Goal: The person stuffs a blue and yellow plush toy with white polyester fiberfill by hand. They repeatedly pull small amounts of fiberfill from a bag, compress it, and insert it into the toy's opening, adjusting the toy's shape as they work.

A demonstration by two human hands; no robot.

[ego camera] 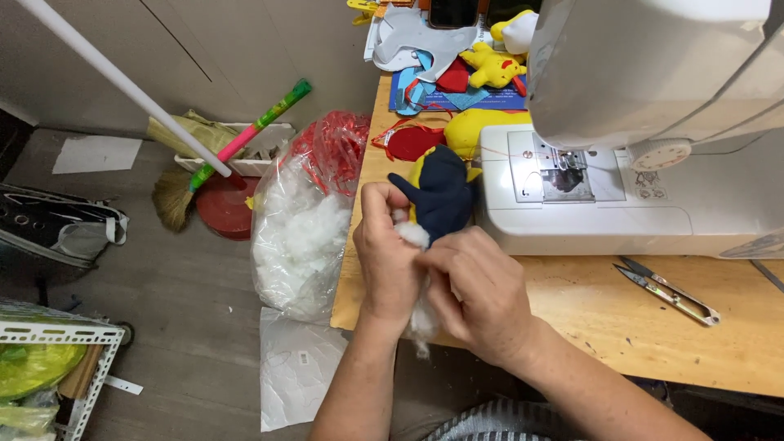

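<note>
A small navy and yellow fabric toy (441, 193) is held over the near left edge of the wooden table (588, 310), just in front of the white sewing machine (645, 122). My left hand (384, 253) pinches the toy's lower end, where a tuft of white stuffing (412, 234) shows at the opening. My right hand (478, 294) is closed around the toy's bottom, and more white stuffing (423, 322) hangs down between the two hands.
A clear bag of white stuffing (302, 237) stands on the floor left of the table. Thread snips (670, 291) lie on the table at right. Yellow, red and blue fabric pieces (465, 82) lie behind. A broom (175, 192) and red basin (222, 208) sit further left.
</note>
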